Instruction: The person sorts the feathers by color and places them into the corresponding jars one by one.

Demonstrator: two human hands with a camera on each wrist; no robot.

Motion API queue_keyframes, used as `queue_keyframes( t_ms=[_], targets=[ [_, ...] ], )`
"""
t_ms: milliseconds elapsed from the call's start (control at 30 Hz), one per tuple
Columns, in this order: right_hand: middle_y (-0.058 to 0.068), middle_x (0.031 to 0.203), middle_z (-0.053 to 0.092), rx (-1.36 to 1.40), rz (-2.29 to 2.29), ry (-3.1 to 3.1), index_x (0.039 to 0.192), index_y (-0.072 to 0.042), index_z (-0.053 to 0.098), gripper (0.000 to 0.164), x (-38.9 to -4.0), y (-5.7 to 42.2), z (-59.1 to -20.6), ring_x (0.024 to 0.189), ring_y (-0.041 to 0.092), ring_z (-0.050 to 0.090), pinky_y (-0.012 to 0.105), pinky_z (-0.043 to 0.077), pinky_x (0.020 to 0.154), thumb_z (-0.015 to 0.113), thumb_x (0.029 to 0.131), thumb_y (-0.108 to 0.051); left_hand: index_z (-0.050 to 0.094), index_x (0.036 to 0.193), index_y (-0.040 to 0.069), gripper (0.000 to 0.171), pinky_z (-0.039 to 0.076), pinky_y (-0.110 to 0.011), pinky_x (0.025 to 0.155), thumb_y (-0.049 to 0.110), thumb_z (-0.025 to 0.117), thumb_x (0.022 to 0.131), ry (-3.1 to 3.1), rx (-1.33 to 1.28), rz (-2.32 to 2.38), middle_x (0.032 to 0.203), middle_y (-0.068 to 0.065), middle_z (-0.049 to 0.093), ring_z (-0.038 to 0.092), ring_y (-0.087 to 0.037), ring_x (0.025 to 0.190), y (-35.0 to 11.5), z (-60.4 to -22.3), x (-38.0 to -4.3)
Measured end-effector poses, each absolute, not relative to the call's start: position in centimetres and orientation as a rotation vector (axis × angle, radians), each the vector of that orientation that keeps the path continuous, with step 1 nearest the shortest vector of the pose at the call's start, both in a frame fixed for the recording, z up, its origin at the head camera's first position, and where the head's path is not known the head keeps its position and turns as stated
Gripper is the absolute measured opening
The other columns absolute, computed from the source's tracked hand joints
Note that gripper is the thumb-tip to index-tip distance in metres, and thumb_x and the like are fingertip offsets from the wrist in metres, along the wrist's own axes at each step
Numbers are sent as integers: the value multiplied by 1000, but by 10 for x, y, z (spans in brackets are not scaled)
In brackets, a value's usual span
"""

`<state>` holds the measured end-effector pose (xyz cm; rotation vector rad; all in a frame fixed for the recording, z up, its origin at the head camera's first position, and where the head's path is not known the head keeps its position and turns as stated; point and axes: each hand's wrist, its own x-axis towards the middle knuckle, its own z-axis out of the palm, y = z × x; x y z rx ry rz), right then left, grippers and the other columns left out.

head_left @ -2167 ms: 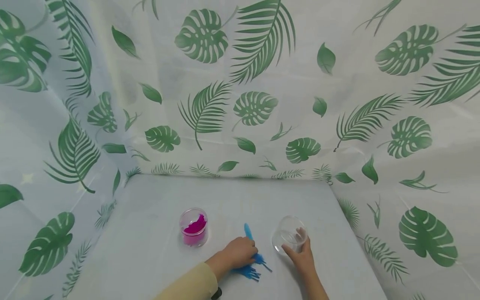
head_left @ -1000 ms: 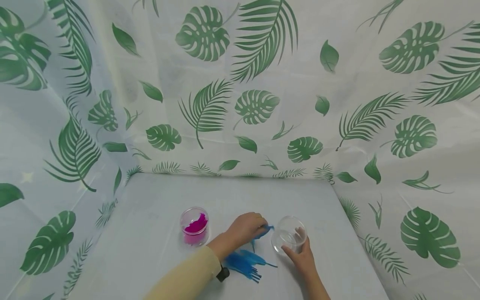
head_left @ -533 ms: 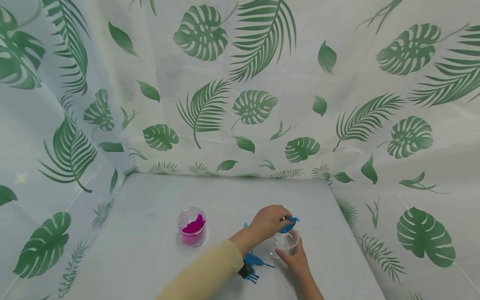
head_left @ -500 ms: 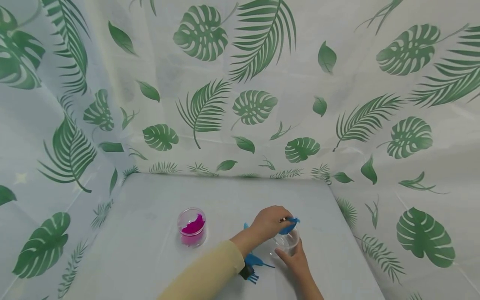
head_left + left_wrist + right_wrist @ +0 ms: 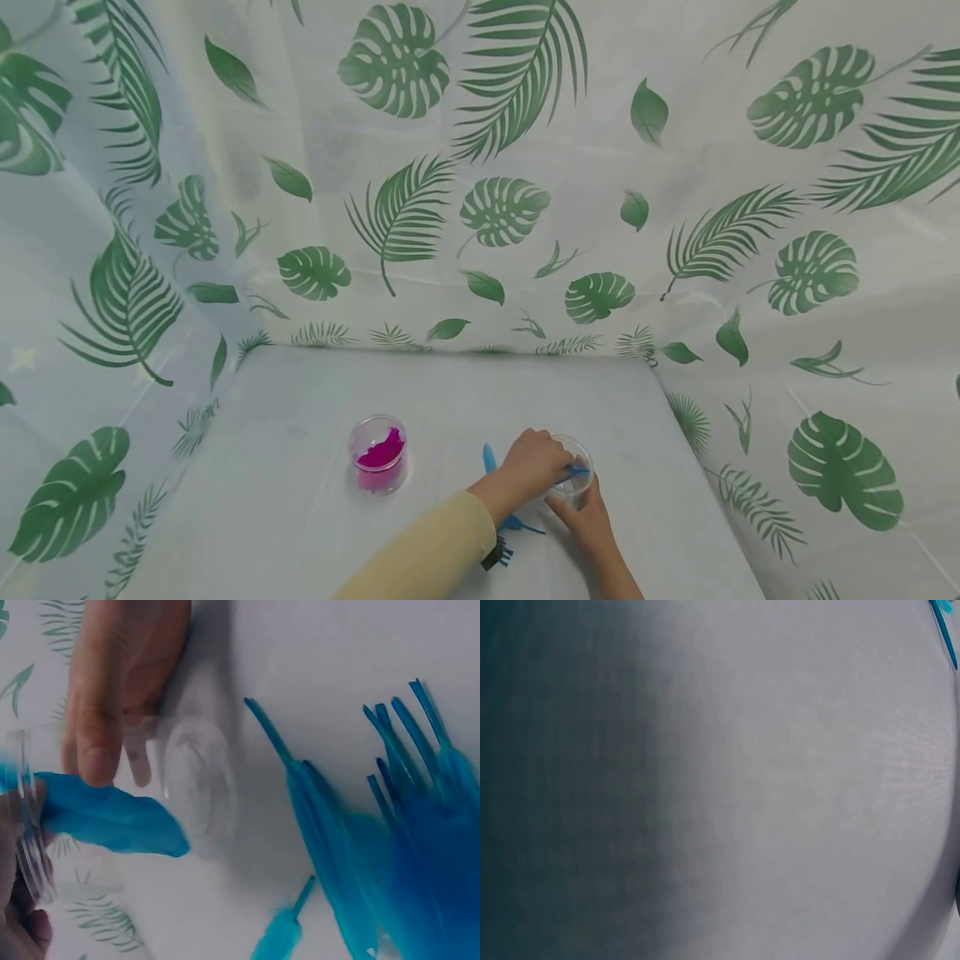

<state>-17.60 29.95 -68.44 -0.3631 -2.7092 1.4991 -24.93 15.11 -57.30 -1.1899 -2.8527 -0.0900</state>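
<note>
My left hand [image 5: 534, 464] pinches a blue feather [image 5: 120, 814] at the mouth of a clear plastic jar [image 5: 568, 492]. In the left wrist view, the feather's tip lies within the jar walls, and only part of that hand shows at the left edge. My right hand [image 5: 588, 515] holds the jar from its right side, thumb in front. Below my left forearm, more blue feathers [image 5: 322, 847] lie on the white table; the sleeve and wrist hide some of them. The right wrist view is mostly a pale blur, with a blue quill in its top corner.
A second clear jar [image 5: 356, 437] with magenta feathers [image 5: 381, 454] stands on the table to the left. A small blue feather [image 5: 281, 934] lies apart from the pile. White leaf-printed sheets [image 5: 465, 250] enclose the table [image 5: 300, 517] at the back and sides.
My left hand picked up a blue feather from the pile, carried it right over the jar and lowered it into the mouth. My right hand has stayed on the jar.
</note>
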Motion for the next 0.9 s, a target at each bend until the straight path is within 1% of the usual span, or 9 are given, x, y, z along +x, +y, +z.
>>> queue_keyframes(
  t_ms=[67,200,267,367,500,567,733,900],
  targets=[
    [24,161,22,-357,1492,-2709,158,-15,10,107,-176,299,-684,147,48,19,68,16,116,78,81,-45,69,115,47,24,47,-25,80,52,61,93,-2900,-1178,-71,90,22,69,56,-5,83,152,-571,-249],
    [24,161,22,-357,1480,-2716,158,-13,12,107,-176,299,-683,148,47,19,66,14,118,79,81,-44,64,121,51,31,48,-25,85,53,63,91,-2980,-1184,-21,99,23,70,58,-5,90,154,-568,-250],
    [24,161,22,-358,1489,-2720,158,-12,12,107,-175,299,-682,148,47,19,65,14,118,79,80,-43,62,123,51,33,48,-25,87,53,62,91,-2991,-1200,0,102,24,70,59,-5,92,153,-567,-250],
    [26,160,23,-359,1502,-2725,157,-10,11,107,-175,299,-680,147,48,21,64,14,118,79,81,-43,62,124,50,34,49,-25,87,54,62,91,-2962,-1223,-5,102,23,70,59,-5,93,150,-568,-249],
    [27,159,25,-351,1521,-2718,157,-9,11,106,-174,299,-681,146,49,22,65,14,118,78,82,-42,66,122,46,30,49,-24,83,52,61,93,-2873,-1272,-46,96,22,69,58,-5,89,144,-567,-251],
    [27,158,26,-351,1524,-2713,157,-9,11,107,-175,299,-682,146,48,23,64,15,118,78,82,-42,67,121,45,27,48,-23,81,49,59,95,-2804,-1298,-97,96,22,69,57,-4,88,139,-567,-253],
    [26,159,25,-368,1491,-2713,157,-11,13,107,-176,297,-681,147,47,22,63,16,118,80,80,-43,70,118,39,24,48,-20,80,44,56,99,-2599,-1284,-233,105,21,70,59,-4,96,116,-561,-261],
    [24,161,23,-384,1439,-2724,156,-16,18,104,-178,296,-680,148,48,20,66,15,118,81,78,-45,72,116,32,24,51,-23,83,41,60,97,-2495,-1214,-386,108,15,71,62,-6,97,85,-560,-273]
  ],
)
